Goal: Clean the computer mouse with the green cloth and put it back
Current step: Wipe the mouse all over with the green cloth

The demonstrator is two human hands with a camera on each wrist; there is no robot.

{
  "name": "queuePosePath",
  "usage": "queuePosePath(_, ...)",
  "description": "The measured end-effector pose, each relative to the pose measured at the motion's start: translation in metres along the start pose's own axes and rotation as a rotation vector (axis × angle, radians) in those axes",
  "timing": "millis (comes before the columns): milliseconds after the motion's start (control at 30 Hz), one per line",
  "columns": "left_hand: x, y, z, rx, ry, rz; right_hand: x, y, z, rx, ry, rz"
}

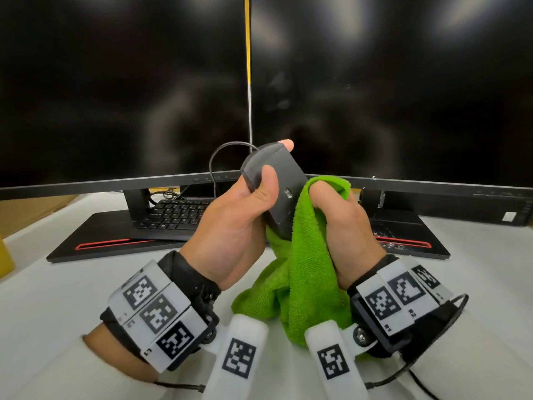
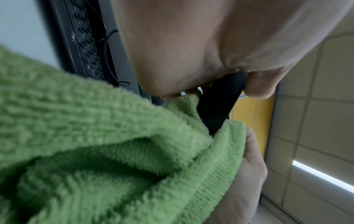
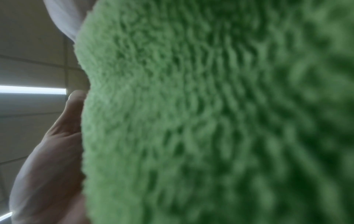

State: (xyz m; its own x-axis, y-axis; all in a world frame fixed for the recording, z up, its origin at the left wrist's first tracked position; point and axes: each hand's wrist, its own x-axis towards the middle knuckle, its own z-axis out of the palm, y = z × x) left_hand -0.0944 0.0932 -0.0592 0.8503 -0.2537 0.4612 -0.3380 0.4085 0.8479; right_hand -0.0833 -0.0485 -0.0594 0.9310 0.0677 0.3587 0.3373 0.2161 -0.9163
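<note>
A black wired computer mouse (image 1: 281,180) is held up above the desk with its flat underside turned toward me. My left hand (image 1: 245,215) grips it, thumb on its near edge and a fingertip showing over the top. My right hand (image 1: 340,223) clutches the green cloth (image 1: 308,272) and presses it against the mouse's right side; the cloth hangs down between my wrists. In the left wrist view the mouse (image 2: 220,104) shows as a dark strip between my palm and the cloth (image 2: 99,144). The cloth (image 3: 210,113) fills the right wrist view, hiding the mouse.
Two dark monitors (image 1: 124,90) stand side by side behind my hands. A black keyboard (image 1: 176,216) lies under the left one on a black desk mat (image 1: 95,241) with red trim. The mouse cable (image 1: 215,160) loops up behind the mouse. The white desk (image 1: 72,284) extends left and right.
</note>
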Motion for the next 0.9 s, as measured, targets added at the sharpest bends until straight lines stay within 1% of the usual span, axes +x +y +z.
queuePosePath(67, 0.0, 0.0, -0.001, 0.003, -0.001, 0.011, -0.002, 0.002, 0.004, 0.116, -0.148, -0.011)
queuePosePath(100, 0.001, 0.001, -0.002, 0.006, -0.001, 0.016, -0.002, 0.004, 0.007, 0.148, -0.196, -0.016)
queuePosePath(167, 0.001, 0.001, -0.003, 0.009, 0.0, 0.018, -0.003, 0.008, 0.009, 0.142, -0.243, -0.036)
queuePosePath(267, 0.0, 0.001, -0.002, 0.014, 0.005, 0.022, -0.004, 0.006, 0.01, 0.1, -0.216, -0.071)
queuePosePath(367, 0.0, 0.001, -0.001, 0.007, -0.005, 0.02, -0.004, 0.0, 0.006, 0.037, -0.136, -0.098)
queuePosePath(467, -0.001, 0.001, 0.0, -0.01, -0.012, 0.014, -0.003, -0.003, 0.001, 0.019, -0.109, -0.081)
queuePosePath(533, 0.0, 0.001, 0.001, -0.013, -0.004, 0.014, -0.001, -0.001, 0.0, 0.064, -0.132, -0.042)
queuePosePath(600, 0.0, 0.002, 0.001, -0.012, 0.004, 0.013, -0.001, 0.002, 0.001, 0.121, -0.216, -0.005)
queuePosePath(633, 0.0, 0.001, 0.0, -0.008, 0.007, 0.011, -0.001, 0.004, 0.002, 0.117, -0.264, -0.02)
queuePosePath(700, 0.0, 0.001, 0.0, -0.004, 0.012, -0.001, -0.003, 0.003, 0.004, 0.043, -0.296, -0.076)
queuePosePath(767, -0.001, 0.001, 0.0, -0.017, 0.02, -0.009, -0.002, 0.002, 0.002, -0.052, -0.278, -0.134)
queuePosePath(900, -0.001, 0.003, 0.0, -0.05, 0.016, -0.015, -0.003, -0.004, 0.001, -0.14, -0.161, -0.249)
